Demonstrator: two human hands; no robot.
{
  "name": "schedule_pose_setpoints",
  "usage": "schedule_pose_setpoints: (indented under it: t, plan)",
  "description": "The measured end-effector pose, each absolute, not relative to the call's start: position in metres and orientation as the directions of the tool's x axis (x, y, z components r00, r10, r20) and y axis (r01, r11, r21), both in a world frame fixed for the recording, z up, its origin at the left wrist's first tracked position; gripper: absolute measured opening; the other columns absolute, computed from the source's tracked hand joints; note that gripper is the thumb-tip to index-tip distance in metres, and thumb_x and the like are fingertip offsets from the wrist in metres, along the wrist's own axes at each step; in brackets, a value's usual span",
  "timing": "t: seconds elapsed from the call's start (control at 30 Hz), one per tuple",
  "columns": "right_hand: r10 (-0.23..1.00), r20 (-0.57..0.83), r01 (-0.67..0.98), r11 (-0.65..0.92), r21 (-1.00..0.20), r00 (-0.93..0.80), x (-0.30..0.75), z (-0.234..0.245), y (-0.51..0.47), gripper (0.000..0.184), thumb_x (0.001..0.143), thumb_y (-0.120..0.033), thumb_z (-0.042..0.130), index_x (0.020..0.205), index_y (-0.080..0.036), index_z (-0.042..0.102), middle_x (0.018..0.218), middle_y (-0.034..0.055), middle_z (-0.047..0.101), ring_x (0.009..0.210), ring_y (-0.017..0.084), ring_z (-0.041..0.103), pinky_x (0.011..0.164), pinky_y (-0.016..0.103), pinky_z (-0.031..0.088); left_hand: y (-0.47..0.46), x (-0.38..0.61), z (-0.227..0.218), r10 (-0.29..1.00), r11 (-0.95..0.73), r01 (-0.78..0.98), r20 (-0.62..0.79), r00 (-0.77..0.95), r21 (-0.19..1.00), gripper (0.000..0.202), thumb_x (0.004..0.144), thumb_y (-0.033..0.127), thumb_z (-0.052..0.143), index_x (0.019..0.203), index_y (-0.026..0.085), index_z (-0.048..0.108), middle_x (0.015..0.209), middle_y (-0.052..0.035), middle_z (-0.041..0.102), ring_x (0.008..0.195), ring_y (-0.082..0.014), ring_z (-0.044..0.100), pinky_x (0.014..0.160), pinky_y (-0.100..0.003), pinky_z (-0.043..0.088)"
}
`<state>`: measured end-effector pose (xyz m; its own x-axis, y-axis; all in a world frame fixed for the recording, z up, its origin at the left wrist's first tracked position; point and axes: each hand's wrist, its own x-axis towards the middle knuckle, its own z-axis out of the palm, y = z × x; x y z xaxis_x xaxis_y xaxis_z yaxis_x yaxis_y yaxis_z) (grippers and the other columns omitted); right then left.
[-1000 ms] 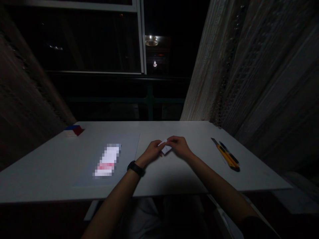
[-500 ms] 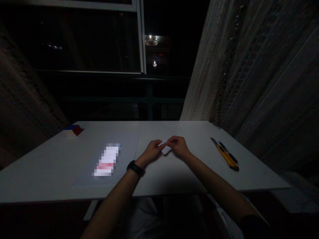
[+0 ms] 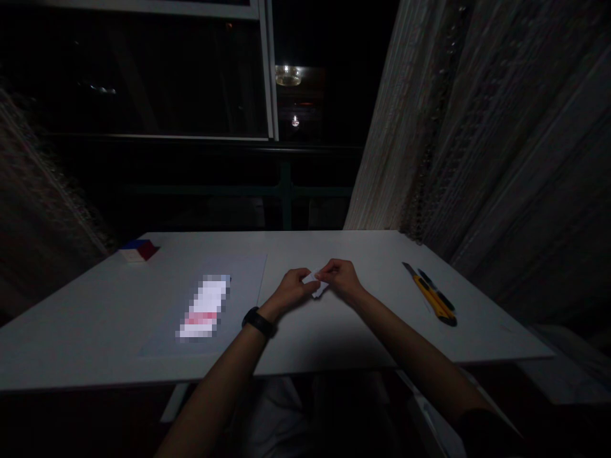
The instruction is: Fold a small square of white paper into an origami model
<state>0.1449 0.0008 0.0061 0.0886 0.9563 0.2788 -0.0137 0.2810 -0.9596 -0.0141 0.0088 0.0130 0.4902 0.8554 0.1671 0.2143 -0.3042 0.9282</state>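
A small piece of folded white paper [image 3: 321, 291] is held between my two hands, above the middle of the white table [image 3: 353, 343]. My left hand [image 3: 292, 287], with a dark band on the wrist, pinches its left side between thumb and fingers. From the right, my right hand [image 3: 340, 277] grips its upper edge with bent fingertips. The hands almost meet, and their fingers cover much of the paper, so its exact folds cannot be made out.
Left of my hands, a lit, pixelated phone-like screen [image 3: 205, 305] lies on a large pale sheet [image 3: 251, 273]. A puzzle cube [image 3: 138, 250] sits at the far left. On the right lie a yellow utility knife [image 3: 432, 298] and a dark pen [image 3: 435, 287]. Curtains [image 3: 382, 146] hang behind.
My right fingertips have shifted slightly left and down over the paper. The paper's visible shape has changed a little, with more of its lower right edge showing. Both hands keep their hold.
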Motion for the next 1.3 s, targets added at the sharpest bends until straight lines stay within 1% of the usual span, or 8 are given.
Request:
schedule_pose_setpoints:
  t: [0.17, 0.27, 0.4, 0.57, 0.73, 1.07, 1.2, 1.3]
  plan:
    - [0.952, 0.291, 0.041, 0.289, -0.957, 0.095, 0.1436, 0.0078, -0.0009, 0.029, 0.046, -0.030, 0.079, 0.054, -0.014, 0.056, 0.050, -0.0012, 0.058, 0.046, 0.011, 0.053, 0.046, 0.025, 0.043, 0.0114, -0.0138, 0.0104, 0.878, -0.380, 0.309, 0.235, 0.417, 0.872, 0.031, 0.064, 0.043, 0.060, 0.063, 0.012, 0.058, 0.055, 0.0027, 0.048, 0.050, -0.0088, 0.040, 0.047, -0.021, 0.028]
    - [0.954, 0.287, 0.025, 0.286, -0.958, 0.080, 0.1438, 0.0069, -0.0004, 0.029, 0.046, -0.028, 0.079, 0.060, -0.015, 0.057, 0.051, -0.0018, 0.059, 0.047, 0.011, 0.054, 0.046, 0.024, 0.043, 0.0123, -0.0147, 0.0120, 0.877, -0.377, 0.312, 0.228, 0.423, 0.872, 0.031, 0.062, 0.042, 0.062, 0.062, 0.012, 0.058, 0.054, 0.0029, 0.048, 0.050, -0.0084, 0.039, 0.047, -0.022, 0.027]
    - [0.963, 0.270, -0.014, 0.270, -0.963, 0.016, 0.1457, 0.0039, 0.0016, 0.032, 0.047, -0.026, 0.078, 0.069, -0.015, 0.058, 0.049, -0.0038, 0.058, 0.045, 0.011, 0.055, 0.045, 0.023, 0.042, 0.0136, -0.0160, 0.0122, 0.887, -0.297, 0.277, 0.156, 0.435, 0.914, 0.034, 0.057, 0.044, 0.066, 0.061, 0.011, 0.059, 0.053, 0.0026, 0.048, 0.049, -0.0080, 0.039, 0.046, -0.021, 0.026]
    - [0.968, 0.248, -0.031, 0.248, -0.968, -0.021, 0.1455, 0.0058, 0.0006, 0.030, 0.047, -0.027, 0.078, 0.066, -0.015, 0.057, 0.049, -0.0034, 0.058, 0.045, 0.012, 0.055, 0.047, 0.024, 0.044, 0.0128, -0.0169, 0.0130, 0.902, -0.178, 0.247, 0.057, 0.428, 0.953, 0.036, 0.054, 0.045, 0.069, 0.058, 0.011, 0.057, 0.048, 0.0042, 0.043, 0.044, -0.0063, 0.035, 0.043, -0.021, 0.022]
    - [0.970, 0.243, -0.067, 0.242, -0.968, -0.020, 0.1425, 0.0097, -0.0011, 0.031, 0.046, -0.024, 0.078, 0.068, -0.015, 0.058, 0.049, -0.0041, 0.059, 0.045, 0.011, 0.055, 0.049, 0.025, 0.045, 0.0070, -0.0157, 0.0184, 0.922, -0.076, 0.182, 0.000, 0.387, 0.980, 0.035, 0.049, 0.041, 0.072, 0.057, 0.012, 0.056, 0.046, 0.0046, 0.044, 0.040, -0.0055, 0.035, 0.041, -0.020, 0.022]
    - [0.975, 0.220, -0.075, 0.218, -0.973, -0.018, 0.1426, 0.0109, -0.0010, 0.034, 0.044, -0.022, 0.077, 0.071, -0.015, 0.059, 0.049, -0.0043, 0.059, 0.046, 0.011, 0.056, 0.050, 0.026, 0.047, 0.0063, -0.0141, 0.0166, 0.924, -0.038, 0.124, -0.013, 0.381, 0.992, 0.033, 0.050, 0.039, 0.072, 0.055, 0.013, 0.052, 0.043, 0.0050, 0.043, 0.038, -0.0054, 0.036, 0.040, -0.020, 0.022]
    - [0.978, 0.206, -0.053, 0.206, -0.977, -0.011, 0.1420, 0.0108, -0.0006, 0.035, 0.043, -0.026, 0.078, 0.069, -0.015, 0.058, 0.048, -0.0041, 0.058, 0.045, 0.012, 0.056, 0.048, 0.026, 0.046, 0.0062, -0.0152, 0.0168, 0.920, -0.063, 0.164, -0.006, 0.391, 0.985, 0.034, 0.050, 0.040, 0.071, 0.056, 0.012, 0.053, 0.045, 0.0049, 0.043, 0.039, -0.0049, 0.034, 0.040, -0.021, 0.021]
    - [0.981, 0.192, -0.051, 0.191, -0.980, -0.010, 0.1426, 0.0118, -0.0001, 0.036, 0.042, -0.025, 0.078, 0.070, -0.016, 0.057, 0.047, -0.0049, 0.058, 0.044, 0.012, 0.055, 0.047, 0.025, 0.045, 0.0084, -0.0179, 0.0172, 0.898, -0.103, 0.190, 0.009, 0.440, 0.976, 0.030, 0.056, 0.040, 0.067, 0.059, 0.012, 0.055, 0.048, 0.0035, 0.045, 0.042, -0.0067, 0.038, 0.042, -0.021, 0.024]
